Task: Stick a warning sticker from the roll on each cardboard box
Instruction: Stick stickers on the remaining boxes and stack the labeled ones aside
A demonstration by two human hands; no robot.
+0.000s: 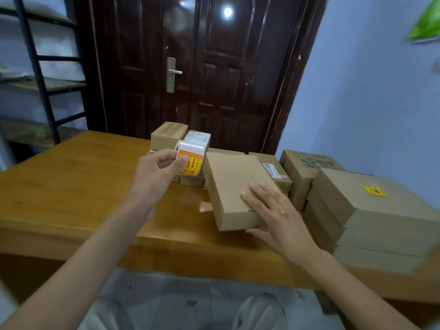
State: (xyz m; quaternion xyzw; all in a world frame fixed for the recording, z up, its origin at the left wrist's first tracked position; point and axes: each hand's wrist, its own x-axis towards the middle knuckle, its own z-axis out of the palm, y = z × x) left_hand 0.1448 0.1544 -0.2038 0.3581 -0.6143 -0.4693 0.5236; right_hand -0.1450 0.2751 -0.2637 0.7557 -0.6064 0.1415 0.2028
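My left hand (pixel 157 171) grips the sticker roll (pixel 190 158) above the table, thumb on a red and yellow warning sticker facing me. A flat plain cardboard box (pixel 228 184) lies tilted in front of me with no sticker on its top. My right hand (pixel 273 210) rests on that box's near right corner, fingers straight on the top and thumb under the front edge. To the right, a stack of flat boxes (pixel 371 210) carries a yellow and red sticker (pixel 373 190) on its top box.
Small boxes (pixel 169 134) stand behind the roll at the far edge of the wooden table (pixel 71 182). More boxes (pixel 307 167) sit at the back right. A dark door is behind the table and a metal shelf stands at the left.
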